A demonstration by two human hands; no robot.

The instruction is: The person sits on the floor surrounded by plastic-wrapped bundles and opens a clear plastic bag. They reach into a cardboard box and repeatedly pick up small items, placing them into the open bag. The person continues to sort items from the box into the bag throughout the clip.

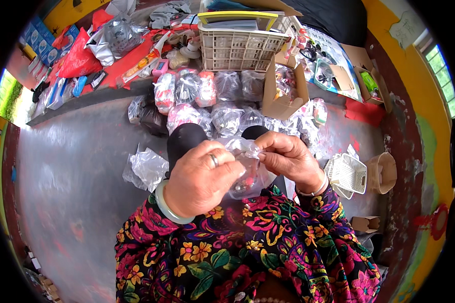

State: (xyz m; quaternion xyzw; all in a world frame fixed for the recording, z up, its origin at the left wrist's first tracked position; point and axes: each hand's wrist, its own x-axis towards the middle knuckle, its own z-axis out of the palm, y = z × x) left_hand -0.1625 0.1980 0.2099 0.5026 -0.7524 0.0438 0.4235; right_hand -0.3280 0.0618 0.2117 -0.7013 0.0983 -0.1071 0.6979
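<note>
Between my hands, above my lap, hangs a clear plastic bag [252, 183] with a few small reddish things low inside it. My left hand [203, 174], with a ring and a pale bangle, is closed on the gathered left side of the bag's top. Thumb and forefinger of my right hand [290, 157] pinch the bag's upper right edge. What the small things in the bag are, I cannot make out. On the floor left of my knee lies a crumpled clear plastic bag [145, 169].
Several filled clear bags [227, 118] stand in rows beyond my knees. An open cardboard box [286, 103] holds wrapped items, beside a cream plastic crate [240, 48]. White baskets [350, 174] and a brown paper-like container [382, 173] stand at right. A red bag [80, 58] lies far left.
</note>
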